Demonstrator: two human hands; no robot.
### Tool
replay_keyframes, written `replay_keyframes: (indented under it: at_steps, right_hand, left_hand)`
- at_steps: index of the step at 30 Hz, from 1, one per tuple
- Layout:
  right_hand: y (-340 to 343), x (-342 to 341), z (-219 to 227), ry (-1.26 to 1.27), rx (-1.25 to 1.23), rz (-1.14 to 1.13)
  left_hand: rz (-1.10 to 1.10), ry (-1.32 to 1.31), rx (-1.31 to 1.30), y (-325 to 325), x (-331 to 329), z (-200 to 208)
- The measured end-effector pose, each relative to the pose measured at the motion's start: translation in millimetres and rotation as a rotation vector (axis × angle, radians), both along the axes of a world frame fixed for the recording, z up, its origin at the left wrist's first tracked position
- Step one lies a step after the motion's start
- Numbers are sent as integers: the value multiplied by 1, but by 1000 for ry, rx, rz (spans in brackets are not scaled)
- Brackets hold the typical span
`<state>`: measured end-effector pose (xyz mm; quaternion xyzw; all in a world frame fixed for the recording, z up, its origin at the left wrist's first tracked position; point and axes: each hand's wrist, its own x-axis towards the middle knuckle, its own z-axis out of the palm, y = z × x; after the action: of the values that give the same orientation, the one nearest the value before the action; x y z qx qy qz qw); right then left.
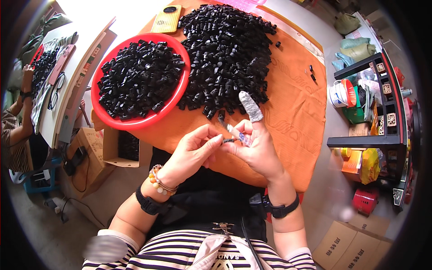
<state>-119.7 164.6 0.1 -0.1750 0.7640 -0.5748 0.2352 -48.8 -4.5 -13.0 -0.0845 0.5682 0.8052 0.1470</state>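
Note:
Over the near edge of the orange cloth (292,121), my two hands meet fingertip to fingertip. My left hand (194,147) is closed in a pinch on one end of a small black plastic piece (228,141). The thumb and fingers of my right hand (261,150) close on its other end. A grey cloth finger cover (251,106) sits on my raised right index finger, and another right finger is wrapped too. Just beyond my hands lies a large pile of black plastic pieces (227,54). To its left, a red basin (95,96) holds more of them.
A yellow phone-like object (166,20) lies behind the basin. Several loose pieces (312,74) are at the cloth's right. Below left stands an open cardboard box (118,161). Another person's arm (26,96) is at a white table far left; a dark shelf (369,141) stands right.

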Motion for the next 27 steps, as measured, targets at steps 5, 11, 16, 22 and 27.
replay_keyframes:
  at_steps: [5,11,16,22,27]
  right_hand:
    - [4,4,21,-55,-233,109]
    - [5,11,28,-212,-283,105]
    - [17,19,22,84,-95,97]
    - [18,34,28,122,-28,-15]
    - [15,37,35,145,-5,-8]
  left_hand:
    - [-140,-127,436,-3,0,12]
    - [-117,-162,671,-1,0,14]
    - [-59,-155,682,-1,0,11]
    - [75,-225,636,4,1,16]
    - [11,-167,639,5,3,13]
